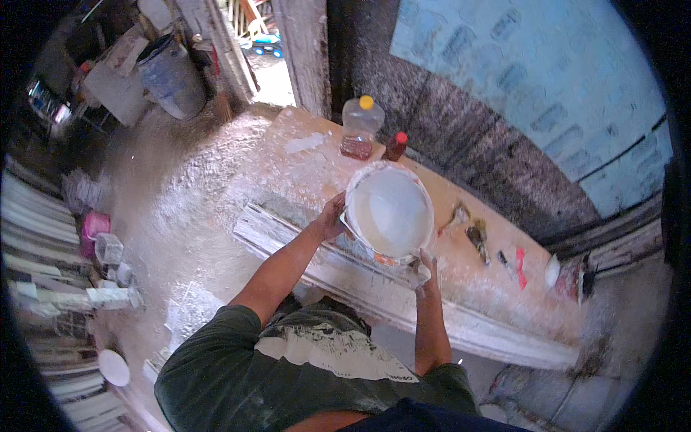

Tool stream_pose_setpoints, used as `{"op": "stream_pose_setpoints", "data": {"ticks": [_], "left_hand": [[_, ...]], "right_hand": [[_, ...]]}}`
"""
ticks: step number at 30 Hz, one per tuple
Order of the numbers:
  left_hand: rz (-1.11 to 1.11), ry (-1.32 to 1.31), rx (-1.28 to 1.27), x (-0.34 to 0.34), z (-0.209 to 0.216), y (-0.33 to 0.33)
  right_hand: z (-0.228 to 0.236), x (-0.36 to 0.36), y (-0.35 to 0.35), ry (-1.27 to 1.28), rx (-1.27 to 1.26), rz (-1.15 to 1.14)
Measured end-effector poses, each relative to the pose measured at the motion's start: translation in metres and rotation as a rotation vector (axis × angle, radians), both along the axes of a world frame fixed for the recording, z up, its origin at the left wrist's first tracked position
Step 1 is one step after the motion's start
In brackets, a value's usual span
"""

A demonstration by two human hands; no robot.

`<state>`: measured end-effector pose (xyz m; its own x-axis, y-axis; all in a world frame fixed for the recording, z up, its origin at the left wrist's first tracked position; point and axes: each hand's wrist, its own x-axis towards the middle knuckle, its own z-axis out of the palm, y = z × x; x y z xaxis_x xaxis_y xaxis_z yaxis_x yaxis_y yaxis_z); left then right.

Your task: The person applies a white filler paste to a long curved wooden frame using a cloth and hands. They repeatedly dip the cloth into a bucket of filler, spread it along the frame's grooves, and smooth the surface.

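I hold a white bucket (389,209) of white liquid plaster with both hands, tilted over a long white moulding form (374,288) on the workbench (302,165). My left hand (332,217) grips the bucket's left rim. Under its lower right edge, my right hand (421,268), smeared with plaster, grips the base. The bucket hides the part of the form directly beneath it.
A clear plastic jug with a yellow cap (360,127) and a small red-capped bottle (395,146) stand at the bench's far end. Brushes and tools (475,234) lie to the right. A grey drum (171,78) stands by the doorway. Stacked white mouldings (43,245) line the left.
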<state>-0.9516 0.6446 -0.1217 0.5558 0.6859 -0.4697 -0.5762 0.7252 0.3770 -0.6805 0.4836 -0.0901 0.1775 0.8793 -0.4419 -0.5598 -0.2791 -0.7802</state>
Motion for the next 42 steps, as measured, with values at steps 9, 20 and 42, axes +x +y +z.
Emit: {"op": "stream_pose_setpoints", "data": {"ticks": [9,20,42], "left_hand": [[0.280,0.165,0.366,-0.173,0.035,-0.033],[0.985,0.306,0.109,-0.337,-0.008,-0.234],[0.396,2.096,0.474,-0.169,-0.057,-0.114]], "right_hand": [[-0.045,-0.012,0.025,-0.253,0.079,-0.304],[-0.048,-0.156,-0.026,-1.402,0.488,0.620],[-0.123,-0.361,0.145,-1.529,1.211,1.400]]}}
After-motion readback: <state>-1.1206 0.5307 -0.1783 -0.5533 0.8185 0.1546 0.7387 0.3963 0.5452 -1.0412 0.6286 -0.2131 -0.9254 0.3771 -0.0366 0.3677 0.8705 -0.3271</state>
